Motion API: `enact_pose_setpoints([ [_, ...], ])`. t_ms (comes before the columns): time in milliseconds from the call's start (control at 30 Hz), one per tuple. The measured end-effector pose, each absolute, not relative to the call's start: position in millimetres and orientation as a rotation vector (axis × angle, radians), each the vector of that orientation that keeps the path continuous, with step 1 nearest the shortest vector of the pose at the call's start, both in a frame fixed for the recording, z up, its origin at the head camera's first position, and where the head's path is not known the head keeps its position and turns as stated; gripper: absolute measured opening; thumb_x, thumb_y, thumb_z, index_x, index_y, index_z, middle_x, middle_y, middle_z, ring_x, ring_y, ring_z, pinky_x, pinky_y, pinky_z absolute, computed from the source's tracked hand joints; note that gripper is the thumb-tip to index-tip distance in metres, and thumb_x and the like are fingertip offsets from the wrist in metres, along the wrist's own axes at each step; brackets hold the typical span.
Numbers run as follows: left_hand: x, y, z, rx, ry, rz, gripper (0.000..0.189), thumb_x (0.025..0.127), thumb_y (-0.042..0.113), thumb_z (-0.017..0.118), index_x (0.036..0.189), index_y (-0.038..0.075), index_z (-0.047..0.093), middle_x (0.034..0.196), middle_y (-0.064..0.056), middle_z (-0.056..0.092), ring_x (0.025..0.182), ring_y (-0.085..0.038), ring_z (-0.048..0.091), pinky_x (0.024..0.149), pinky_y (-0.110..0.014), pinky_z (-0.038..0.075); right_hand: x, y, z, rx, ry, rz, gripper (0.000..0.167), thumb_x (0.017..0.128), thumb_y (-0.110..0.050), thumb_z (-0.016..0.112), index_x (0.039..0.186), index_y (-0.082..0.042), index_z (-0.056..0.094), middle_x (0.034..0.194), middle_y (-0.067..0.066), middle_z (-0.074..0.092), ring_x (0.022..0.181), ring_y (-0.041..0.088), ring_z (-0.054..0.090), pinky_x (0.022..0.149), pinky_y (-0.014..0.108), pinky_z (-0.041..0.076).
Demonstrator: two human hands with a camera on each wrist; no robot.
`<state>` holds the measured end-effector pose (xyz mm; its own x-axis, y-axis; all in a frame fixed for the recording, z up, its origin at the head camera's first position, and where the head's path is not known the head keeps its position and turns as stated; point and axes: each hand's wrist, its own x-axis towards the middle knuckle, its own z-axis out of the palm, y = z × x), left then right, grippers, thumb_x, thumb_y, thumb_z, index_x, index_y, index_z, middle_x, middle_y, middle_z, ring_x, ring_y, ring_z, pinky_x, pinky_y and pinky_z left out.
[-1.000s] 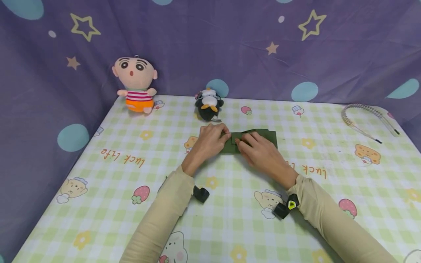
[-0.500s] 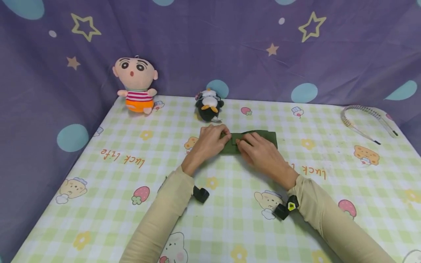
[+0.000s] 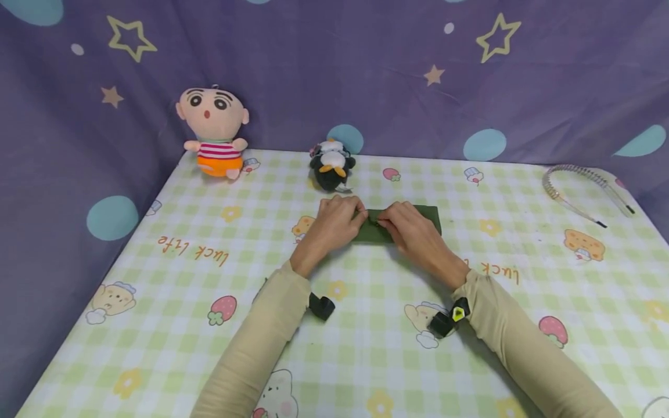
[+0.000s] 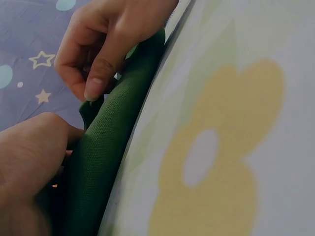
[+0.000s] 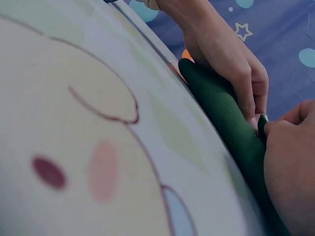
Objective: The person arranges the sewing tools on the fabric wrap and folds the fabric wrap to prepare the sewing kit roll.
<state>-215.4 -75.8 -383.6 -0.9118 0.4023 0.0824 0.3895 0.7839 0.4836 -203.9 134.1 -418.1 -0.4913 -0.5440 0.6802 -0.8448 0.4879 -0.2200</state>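
A dark green fabric pouch (image 3: pixel 373 234) lies flat on the table, its long side running left to right. My left hand (image 3: pixel 337 220) grips its left part with curled fingers, thumb and forefinger close together near the middle. My right hand (image 3: pixel 415 232) pinches a small green tab (image 4: pixel 90 112) that stands up from the pouch. In the right wrist view the fingertips of my left hand (image 5: pixel 236 64) are right beside that tab, close to my right hand (image 5: pixel 290 167). Part of the pouch is hidden under both hands.
A penguin plush (image 3: pixel 333 165) sits just behind the hands. Farther left at the back edge is a doll (image 3: pixel 214 133) in a striped top and orange shorts. A headband (image 3: pixel 575 183) lies at the back right. A purple curtain (image 3: pixel 292 75) hangs behind the table.
The tab lay flat on the pouch before; now it is raised between my right fingertips. My right hand has shifted slightly up and away from me. My left hand stays nearly still.
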Motion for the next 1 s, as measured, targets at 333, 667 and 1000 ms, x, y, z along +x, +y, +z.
enact_pose_setpoints([
  [333, -217, -81, -384, 0.682, 2.866, 0.864, 0.022, 0.106, 0.028, 0.062, 0.113, 0.010, 0.072, 0.114, -0.005, 0.071, 0.111, -0.028, 0.059, 0.103, -0.050, 0.035, -204, 135, -421, 1.137, -2.224, 0.894, 0.009, 0.099, 0.003, 0.067, 0.104, -0.005, 0.065, 0.098, 0.006, 0.064, 0.086, 0.023, 0.058, 0.074, 0.037, 0.049],
  [667, -220, -89, -387, 0.724, 2.779, 1.115, 0.014, 0.103, 0.021, 0.067, 0.098, 0.010, 0.073, 0.094, -0.003, 0.070, 0.100, -0.025, 0.060, 0.101, -0.050, 0.035, -203, 135, -422, 1.124, -2.234, 0.972, 0.002, 0.103, -0.006, 0.064, 0.105, -0.006, 0.065, 0.096, 0.006, 0.062, 0.083, 0.020, 0.055, 0.073, 0.036, 0.046],
  [1000, -222, -87, -389, 0.718, 2.761, 1.160, 0.017, 0.104, 0.021, 0.064, 0.097, 0.010, 0.075, 0.096, -0.003, 0.071, 0.097, -0.025, 0.059, 0.103, -0.049, 0.036, -204, 138, -421, 1.258, -2.201, 0.659, 0.013, 0.097, 0.002, 0.069, 0.097, -0.005, 0.058, 0.093, 0.008, 0.058, 0.086, 0.027, 0.055, 0.077, 0.040, 0.049],
])
